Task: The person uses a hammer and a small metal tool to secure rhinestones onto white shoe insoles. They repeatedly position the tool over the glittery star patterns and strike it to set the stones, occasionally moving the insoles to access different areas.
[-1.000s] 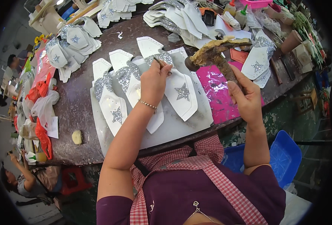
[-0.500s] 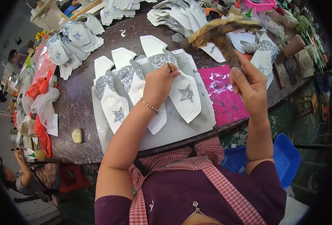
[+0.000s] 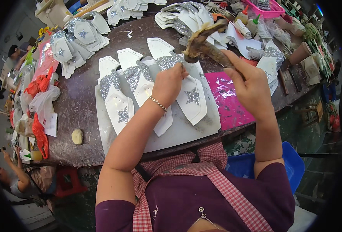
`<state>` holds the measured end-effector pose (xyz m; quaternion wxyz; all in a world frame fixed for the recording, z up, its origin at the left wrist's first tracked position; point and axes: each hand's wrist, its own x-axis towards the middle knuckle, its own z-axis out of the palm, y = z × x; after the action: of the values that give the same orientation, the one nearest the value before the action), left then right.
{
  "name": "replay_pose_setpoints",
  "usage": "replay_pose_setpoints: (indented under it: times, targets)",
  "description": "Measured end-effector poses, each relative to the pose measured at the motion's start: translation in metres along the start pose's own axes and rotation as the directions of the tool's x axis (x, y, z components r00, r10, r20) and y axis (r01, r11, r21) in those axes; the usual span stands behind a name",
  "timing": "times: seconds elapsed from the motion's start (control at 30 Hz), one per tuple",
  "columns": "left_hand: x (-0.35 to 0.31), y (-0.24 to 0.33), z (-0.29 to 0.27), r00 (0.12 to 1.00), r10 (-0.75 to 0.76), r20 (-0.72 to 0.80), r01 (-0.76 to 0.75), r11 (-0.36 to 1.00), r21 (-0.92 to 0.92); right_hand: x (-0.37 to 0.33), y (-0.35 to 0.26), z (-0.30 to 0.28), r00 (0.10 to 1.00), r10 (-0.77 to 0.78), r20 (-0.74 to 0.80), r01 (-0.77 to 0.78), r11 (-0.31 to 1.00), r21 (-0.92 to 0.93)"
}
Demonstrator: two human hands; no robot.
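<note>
My right hand (image 3: 250,87) is closed round the handle of a worn, brown-stained hammer (image 3: 217,55). Its head is close beside the fingertips of my left hand (image 3: 170,83). Those left fingers are pinched over the rightmost white shoe upper piece (image 3: 196,106), which has a silver glitter band and a star; what they hold is too hidden to make out. Two similar pieces, the middle one (image 3: 135,73) and the left one (image 3: 117,102), lie beside it on a pale board (image 3: 148,146). My left forearm covers part of the middle piece.
A pink sheet (image 3: 233,104) adjoins the board. Stacks of glittery white pieces (image 3: 78,40) lie along the far side of the dark table (image 3: 76,112). A yellowish lump (image 3: 76,137) sits at left near plastic bags (image 3: 43,98). Glue bottles (image 3: 253,24) stand far right; another person works at lower left.
The hammer has swung down and left, bringing its head near my left fingertips. My left hand has shifted slightly right. The person at lower left has raised a hammer.
</note>
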<state>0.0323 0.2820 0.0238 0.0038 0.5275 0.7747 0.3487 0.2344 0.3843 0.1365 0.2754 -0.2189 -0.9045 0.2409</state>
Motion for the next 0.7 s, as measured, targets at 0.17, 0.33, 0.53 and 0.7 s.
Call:
replay_pose_setpoints:
  times: [0.17, 0.33, 0.53, 0.7]
  targets:
    - [-0.008, 0.005, 0.007, 0.964, -0.261, -0.043, 0.218, 0.877, -0.428, -0.023, 0.018, 0.000, 0.989, 0.145, -0.026, -0.121, 0.900, 0.418]
    - [-0.010, 0.004, 0.009, 0.985, -0.163, -0.053, 0.140, 0.945, -0.297, -0.037, 0.031, 0.001, 0.972, 0.233, -0.007, -0.203, 0.864, 0.461]
    - [-0.006, 0.003, 0.005, 0.995, -0.099, 0.005, 0.098, 0.975, -0.198, -0.027, 0.029, -0.005, 0.981, 0.171, -0.094, -0.081, 0.795, 0.602]
    - [0.001, 0.017, 0.001, 0.998, 0.005, 0.068, -0.003, 1.000, -0.029, -0.016, 0.018, -0.003, 0.929, 0.016, -0.370, 0.265, 0.671, 0.693]
